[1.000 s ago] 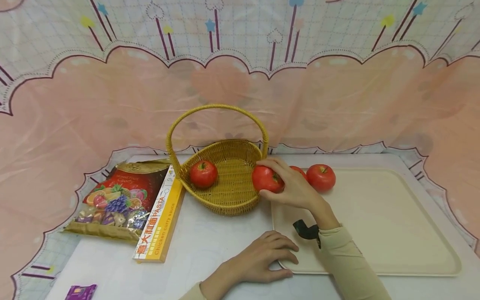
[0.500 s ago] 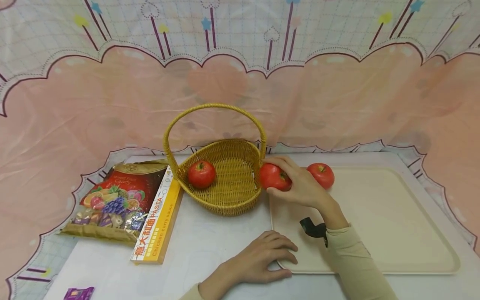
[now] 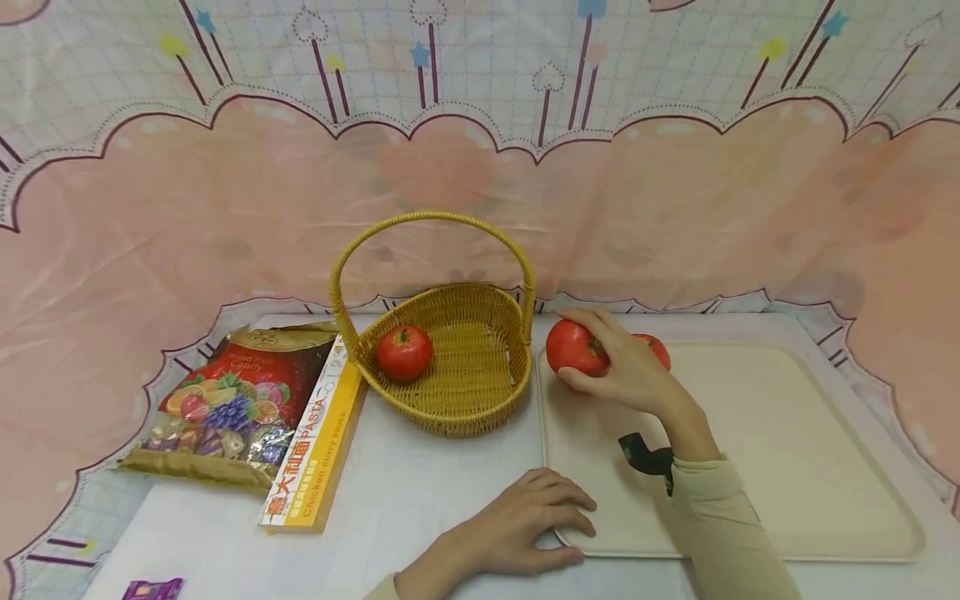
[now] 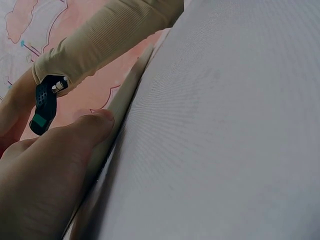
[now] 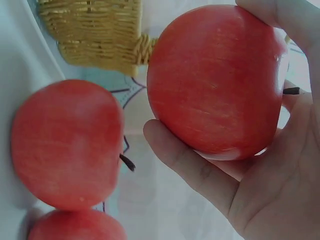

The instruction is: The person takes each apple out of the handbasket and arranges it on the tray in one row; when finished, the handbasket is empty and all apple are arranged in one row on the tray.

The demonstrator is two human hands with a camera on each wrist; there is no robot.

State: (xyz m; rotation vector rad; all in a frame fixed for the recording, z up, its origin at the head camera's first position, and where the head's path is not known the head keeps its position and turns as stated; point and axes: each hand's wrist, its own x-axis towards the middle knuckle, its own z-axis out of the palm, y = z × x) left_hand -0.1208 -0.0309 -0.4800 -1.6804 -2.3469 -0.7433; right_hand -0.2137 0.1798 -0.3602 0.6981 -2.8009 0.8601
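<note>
My right hand (image 3: 626, 367) grips a red apple (image 3: 576, 348) over the back left corner of the cream tray (image 3: 795, 450). In the right wrist view, thumb and fingers curl round this held apple (image 5: 215, 82). Two more apples show there, a nearer one (image 5: 70, 145) and one cut off by the lower edge (image 5: 77, 227). The head view shows part of an apple (image 3: 654, 350) behind my right hand. My left hand (image 3: 525, 521) rests at the tray's front left corner, fingers relaxed over the rim. A wicker basket (image 3: 457, 417) holds one apple (image 3: 405, 352).
Left of the basket lie a yellow and white pasta box (image 3: 315, 450) and a bag of mixed fruit candy (image 3: 232, 400). A small purple wrapped packet (image 3: 152, 589) lies near the front left. The basket's tall handle (image 3: 431, 215) arches upward.
My right hand has moved right with the apple, from the basket's right rim to over the tray's corner, covering more of the apples behind it. My left hand stays put.
</note>
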